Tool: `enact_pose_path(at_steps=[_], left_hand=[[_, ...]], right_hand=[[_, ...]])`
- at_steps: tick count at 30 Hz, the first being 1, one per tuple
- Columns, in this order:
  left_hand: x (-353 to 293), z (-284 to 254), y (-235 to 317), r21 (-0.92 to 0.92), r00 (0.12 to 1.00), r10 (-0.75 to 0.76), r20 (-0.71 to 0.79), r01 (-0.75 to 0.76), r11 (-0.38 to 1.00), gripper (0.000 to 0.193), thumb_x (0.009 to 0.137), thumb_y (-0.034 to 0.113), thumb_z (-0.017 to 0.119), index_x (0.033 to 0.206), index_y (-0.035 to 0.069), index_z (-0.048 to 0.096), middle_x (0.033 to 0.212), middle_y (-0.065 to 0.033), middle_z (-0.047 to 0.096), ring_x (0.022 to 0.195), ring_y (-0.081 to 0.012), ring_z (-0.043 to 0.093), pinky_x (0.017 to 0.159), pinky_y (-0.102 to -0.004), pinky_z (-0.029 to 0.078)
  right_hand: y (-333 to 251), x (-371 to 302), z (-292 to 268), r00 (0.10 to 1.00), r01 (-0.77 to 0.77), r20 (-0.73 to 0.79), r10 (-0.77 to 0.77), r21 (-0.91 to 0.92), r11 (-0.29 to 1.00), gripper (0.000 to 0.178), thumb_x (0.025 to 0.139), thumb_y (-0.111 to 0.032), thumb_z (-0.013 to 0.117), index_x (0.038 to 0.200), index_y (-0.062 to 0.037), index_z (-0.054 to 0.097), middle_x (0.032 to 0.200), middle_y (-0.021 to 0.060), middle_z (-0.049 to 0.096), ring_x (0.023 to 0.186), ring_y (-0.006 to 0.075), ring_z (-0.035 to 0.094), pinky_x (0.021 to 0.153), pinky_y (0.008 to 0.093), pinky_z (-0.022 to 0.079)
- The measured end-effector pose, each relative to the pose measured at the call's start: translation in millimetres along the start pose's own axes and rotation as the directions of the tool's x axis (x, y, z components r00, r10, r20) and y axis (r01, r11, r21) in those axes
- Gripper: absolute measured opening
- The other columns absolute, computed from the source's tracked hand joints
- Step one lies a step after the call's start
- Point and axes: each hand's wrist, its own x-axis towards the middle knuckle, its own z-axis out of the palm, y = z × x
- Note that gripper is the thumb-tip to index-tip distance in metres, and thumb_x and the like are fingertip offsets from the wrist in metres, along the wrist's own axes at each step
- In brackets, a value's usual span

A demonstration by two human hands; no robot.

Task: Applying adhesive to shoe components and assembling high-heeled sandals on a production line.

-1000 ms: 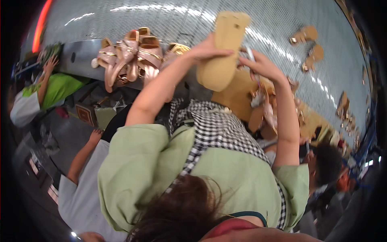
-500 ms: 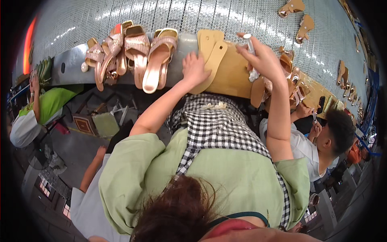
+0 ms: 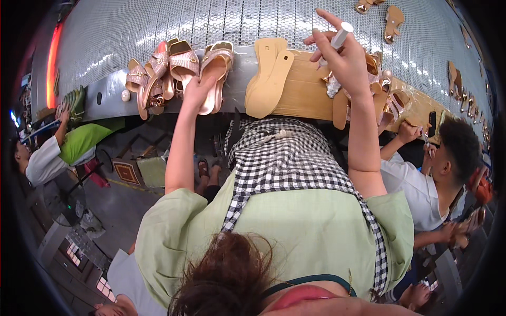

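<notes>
My left hand [image 3: 199, 94] is at the heel end of a pink strappy sandal [image 3: 217, 71], its thumb on the footbed and its other fingers mostly hidden. The sandal stands at the right end of a row of similar sandals [image 3: 157, 66]. My right hand [image 3: 345, 60] is raised over the bench and closed round a white pen-like tube [image 3: 342, 35], with the index finger stretched out. Between my hands, a small stack of tan insoles [image 3: 269, 87] lies on the bench, each top one showing a small dark square mark.
Beyond the metal-and-tan bench [image 3: 311, 100] runs a perforated grey conveyor [image 3: 211, 21] carrying tan shoe parts [image 3: 393, 23]. More pink sandals [image 3: 398, 100] and crumpled white material [image 3: 333, 87] are at the right. A co-worker [image 3: 432, 174] sits close by on the right; another [image 3: 52, 152] is at the left.
My left hand has left the insole stack and moved left onto the sandal. My right hand, with the white tube, has lifted slightly away from the bench.
</notes>
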Motion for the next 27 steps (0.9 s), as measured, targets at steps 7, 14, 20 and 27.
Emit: enact_pose_path(at_steps=[7, 14, 20, 27], left_hand=[[-76, -11, 134, -0.761, 0.803, 0.205, 0.560, 0.400, 0.511, 0.035, 0.105, 0.038, 0.047, 0.103, 0.005, 0.060, 0.055, 0.0021, 0.043, 0.044, -0.0086, 0.038, 0.043, -0.0241, 0.033], [-136, 56, 219, -0.727, 0.618, 0.389, 0.683, 0.527, 0.440, 0.043, 0.108, 0.040, 0.036, 0.110, 0.002, 0.056, 0.047, 0.0035, 0.035, 0.037, -0.0089, 0.033, 0.043, -0.0241, 0.030], [-162, 75, 248, -0.568, 0.595, 0.270, 0.757, 0.395, 0.722, 0.034, 0.107, 0.028, 0.039, 0.119, 0.001, 0.054, 0.048, 0.0020, 0.040, 0.035, -0.0082, 0.033, 0.038, -0.0232, 0.027], [-163, 87, 243, -0.557, 0.632, 0.182, 0.753, 0.465, 0.688, 0.025, 0.104, 0.021, 0.046, 0.116, 0.001, 0.053, 0.050, -0.0012, 0.042, 0.035, -0.0082, 0.034, 0.037, -0.0236, 0.027]], right_hand=[[-25, -4, -65, 0.910, 0.171, -0.411, -0.045, 0.274, 0.946, 0.049, 0.107, -0.025, 0.046, 0.149, -0.0013, 0.035, 0.097, 0.0139, 0.073, 0.076, 0.0214, 0.073, 0.050, 0.0202, 0.053], [-79, -8, -138, 0.750, 0.637, -0.589, -0.302, 0.521, 0.568, 0.059, 0.107, -0.025, 0.044, 0.154, -0.0063, 0.013, 0.116, 0.0289, 0.065, 0.079, 0.0294, 0.075, 0.043, 0.0230, 0.053], [-74, -5, -158, 0.651, 0.731, -0.335, -0.681, 0.517, 0.444, 0.064, 0.105, -0.019, 0.049, 0.156, -0.0172, 0.011, 0.084, 0.0212, 0.070, 0.056, 0.0288, 0.070, 0.037, 0.0318, 0.051], [-90, -22, -124, 0.843, 0.524, -0.476, -0.251, 0.620, 0.584, 0.046, 0.103, -0.029, 0.056, 0.138, -0.0138, 0.031, 0.053, 0.0033, 0.047, 0.040, 0.0199, 0.057, 0.037, 0.0310, 0.049]])
